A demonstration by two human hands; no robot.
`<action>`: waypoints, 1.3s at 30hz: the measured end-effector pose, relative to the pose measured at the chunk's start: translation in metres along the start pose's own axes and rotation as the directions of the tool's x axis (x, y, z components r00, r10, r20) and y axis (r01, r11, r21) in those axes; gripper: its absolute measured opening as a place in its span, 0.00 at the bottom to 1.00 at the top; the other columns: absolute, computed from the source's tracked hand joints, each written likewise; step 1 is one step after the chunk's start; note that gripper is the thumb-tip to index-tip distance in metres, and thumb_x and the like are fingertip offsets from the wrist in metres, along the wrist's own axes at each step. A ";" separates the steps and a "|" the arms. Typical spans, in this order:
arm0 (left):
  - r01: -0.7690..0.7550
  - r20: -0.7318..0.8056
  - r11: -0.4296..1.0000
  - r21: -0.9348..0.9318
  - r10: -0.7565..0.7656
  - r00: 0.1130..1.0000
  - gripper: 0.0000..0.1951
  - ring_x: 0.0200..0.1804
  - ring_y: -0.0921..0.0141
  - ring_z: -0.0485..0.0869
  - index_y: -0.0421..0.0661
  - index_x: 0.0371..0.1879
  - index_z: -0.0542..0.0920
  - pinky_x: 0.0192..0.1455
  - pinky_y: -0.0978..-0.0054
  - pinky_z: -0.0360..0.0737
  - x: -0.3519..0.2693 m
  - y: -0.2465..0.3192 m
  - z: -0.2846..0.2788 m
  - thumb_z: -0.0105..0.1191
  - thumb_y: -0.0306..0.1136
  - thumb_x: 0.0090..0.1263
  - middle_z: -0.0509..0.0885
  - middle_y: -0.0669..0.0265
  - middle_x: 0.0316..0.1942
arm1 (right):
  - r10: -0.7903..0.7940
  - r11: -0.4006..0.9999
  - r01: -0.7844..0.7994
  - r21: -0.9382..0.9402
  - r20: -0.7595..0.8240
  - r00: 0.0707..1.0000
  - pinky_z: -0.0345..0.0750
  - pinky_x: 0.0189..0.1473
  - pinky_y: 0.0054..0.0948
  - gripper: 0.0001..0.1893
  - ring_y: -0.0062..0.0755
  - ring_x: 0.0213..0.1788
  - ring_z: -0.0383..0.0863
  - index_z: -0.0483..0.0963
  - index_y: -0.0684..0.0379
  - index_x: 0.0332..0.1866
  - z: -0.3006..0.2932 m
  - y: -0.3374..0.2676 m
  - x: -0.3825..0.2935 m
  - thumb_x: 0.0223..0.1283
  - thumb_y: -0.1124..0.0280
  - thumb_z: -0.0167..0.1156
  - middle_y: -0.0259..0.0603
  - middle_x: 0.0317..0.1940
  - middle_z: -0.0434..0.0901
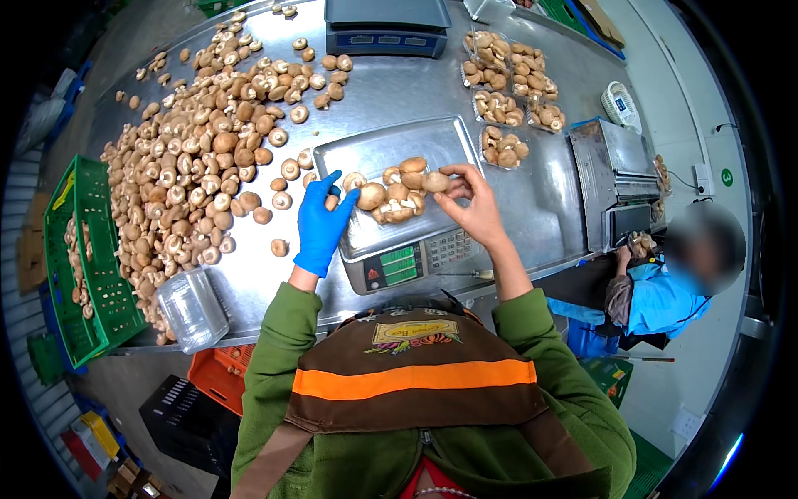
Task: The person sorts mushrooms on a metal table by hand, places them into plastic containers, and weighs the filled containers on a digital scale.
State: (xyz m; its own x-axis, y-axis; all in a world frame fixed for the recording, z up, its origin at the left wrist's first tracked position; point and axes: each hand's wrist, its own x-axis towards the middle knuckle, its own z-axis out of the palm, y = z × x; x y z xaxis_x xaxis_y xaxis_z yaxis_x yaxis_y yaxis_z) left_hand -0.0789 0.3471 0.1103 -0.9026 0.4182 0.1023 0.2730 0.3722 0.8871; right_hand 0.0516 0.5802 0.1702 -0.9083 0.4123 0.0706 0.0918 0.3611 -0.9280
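Note:
My left hand [323, 221], in a blue glove, curls around a small mushroom [331, 202] at the left rim of a digital scale's steel pan [430, 136]. A mushroom with its stem up [354, 181] lies just beyond its fingertips. Bare, my right hand [475, 204] pinches a pale brown mushroom [435, 181] between thumb and fingers, at the right side of a cluster of mushrooms [399, 196] over the pan. Whether a clear tray lies under the cluster is hard to tell. The scale's green displays [399, 265] are lit.
Left lies a large heap of loose mushrooms [187, 168], beside a green crate [81, 262] and empty clear plastic trays [193, 309]. Several filled clear trays [499, 109] stand at the back right. A second scale [386, 28] is behind. At right, a co-worker [667, 293] handles mushrooms near a steel machine [614, 174].

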 end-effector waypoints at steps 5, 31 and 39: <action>-0.049 0.223 0.998 -0.035 0.056 0.973 0.19 0.42 0.63 0.83 0.47 0.47 0.83 0.44 0.69 0.79 0.002 0.013 -0.007 0.67 0.42 0.60 0.80 0.63 0.40 | -0.198 0.975 0.202 -0.088 0.051 0.979 0.76 0.50 0.29 0.17 0.29 0.49 0.77 0.76 0.61 0.48 0.029 -0.019 0.021 0.51 0.74 0.67 0.39 0.48 0.78; 0.021 0.073 0.987 -0.159 -0.009 0.997 0.23 0.50 0.70 0.79 0.43 0.55 0.79 0.53 0.73 0.78 -0.027 -0.009 -0.013 0.68 0.29 0.59 0.78 0.64 0.49 | 0.047 0.992 -0.031 0.121 -0.133 0.990 0.73 0.62 0.36 0.19 0.37 0.62 0.75 0.76 0.59 0.56 0.020 0.050 0.019 0.64 0.61 0.59 0.45 0.61 0.74; 0.283 0.162 0.933 -0.224 -0.251 0.955 0.26 0.51 0.67 0.81 0.37 0.58 0.76 0.56 0.72 0.78 -0.040 -0.026 0.010 0.66 0.36 0.63 0.82 0.54 0.51 | 0.550 0.825 -0.565 -0.001 0.230 0.803 0.82 0.32 0.24 0.19 0.27 0.33 0.85 0.74 0.70 0.55 0.003 0.066 0.008 0.62 0.69 0.61 0.48 0.38 0.84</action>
State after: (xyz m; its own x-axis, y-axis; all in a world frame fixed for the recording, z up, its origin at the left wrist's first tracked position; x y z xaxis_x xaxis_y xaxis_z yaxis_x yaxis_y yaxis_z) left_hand -0.0469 0.3290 0.0784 -0.8762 0.4398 -0.1973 -0.0749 0.2802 0.9570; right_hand 0.0491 0.6050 0.1085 -0.7728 0.3375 -0.5374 0.5890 0.0662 -0.8054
